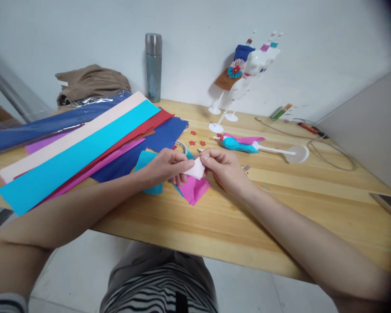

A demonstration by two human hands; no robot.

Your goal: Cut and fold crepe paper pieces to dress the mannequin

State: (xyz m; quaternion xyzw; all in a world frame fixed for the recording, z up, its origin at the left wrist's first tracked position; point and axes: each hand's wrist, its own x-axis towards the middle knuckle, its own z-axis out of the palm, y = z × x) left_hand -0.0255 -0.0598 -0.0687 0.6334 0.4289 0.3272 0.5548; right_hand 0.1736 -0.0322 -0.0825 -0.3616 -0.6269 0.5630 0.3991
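Between my two hands is a small piece of pale pink paper (195, 169), which looks folded. My left hand (169, 165) pinches its left side with thumb and fingers. The right side is gripped by my right hand (223, 167), thumb on top near the upper corner. Just beneath lies a magenta paper piece (193, 190) on the table, with a turquoise piece (150, 161) partly under my left hand. A roll of tape (181, 147) sits right behind my hands, partly covered. Small red paper flowers (192, 143) are scattered beyond it.
Long coloured paper strips (81, 148) spread over the left of the wooden table (280, 208). A flask (154, 69) and brown cloth (91, 82) stand behind. At back right are a decorated white figure (257, 63), a wrapped stand lying down (241, 144) and a cable (332, 161).
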